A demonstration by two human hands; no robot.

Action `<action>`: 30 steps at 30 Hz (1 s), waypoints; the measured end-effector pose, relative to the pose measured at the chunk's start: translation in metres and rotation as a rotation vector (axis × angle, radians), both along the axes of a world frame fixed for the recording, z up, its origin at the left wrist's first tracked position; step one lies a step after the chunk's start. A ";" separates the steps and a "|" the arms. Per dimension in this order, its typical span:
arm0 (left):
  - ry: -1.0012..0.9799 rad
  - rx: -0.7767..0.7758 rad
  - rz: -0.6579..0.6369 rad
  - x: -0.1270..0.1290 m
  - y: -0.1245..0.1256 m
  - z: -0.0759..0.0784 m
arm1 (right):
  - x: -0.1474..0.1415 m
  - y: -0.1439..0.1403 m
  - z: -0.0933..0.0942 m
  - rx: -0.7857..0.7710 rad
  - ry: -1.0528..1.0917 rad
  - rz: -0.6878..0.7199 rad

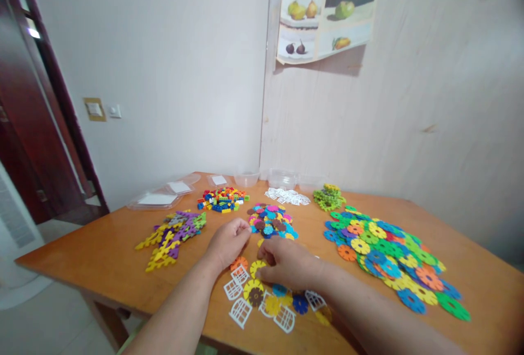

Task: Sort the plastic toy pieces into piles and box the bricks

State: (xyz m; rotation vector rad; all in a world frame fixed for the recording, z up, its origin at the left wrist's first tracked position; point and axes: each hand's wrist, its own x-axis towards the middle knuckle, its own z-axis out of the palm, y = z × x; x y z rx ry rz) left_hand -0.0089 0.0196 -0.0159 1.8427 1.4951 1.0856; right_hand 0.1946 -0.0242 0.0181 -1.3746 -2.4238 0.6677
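A flat cluster of small flower discs and white window pieces (262, 298) is lying on the tabletop (102, 257) near its front edge, directly below both hands. The right hand (289, 265) is resting on this cluster, its fingers curled down with the grip narrow on a yellow disc (257, 268); whether the disc is lifted cannot be told. The left hand (227, 243) is sitting just beside it, loosely fisted, its grip narrow at the thumb and forefinger; whether it is holding a piece cannot be told. An orange disc (238, 262) is lying at its knuckles. Just beyond the hands a pile of small mixed discs (272, 221) is lying. Farther right a broad spread of large flower discs (388, 257) is covering the tabletop. At left a yellow and purple pile (172, 235) is lying, with small bricks (223, 199) behind it.
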 end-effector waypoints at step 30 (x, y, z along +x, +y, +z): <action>-0.027 -0.034 0.004 -0.002 0.003 -0.003 | 0.031 0.011 0.009 0.079 0.205 -0.243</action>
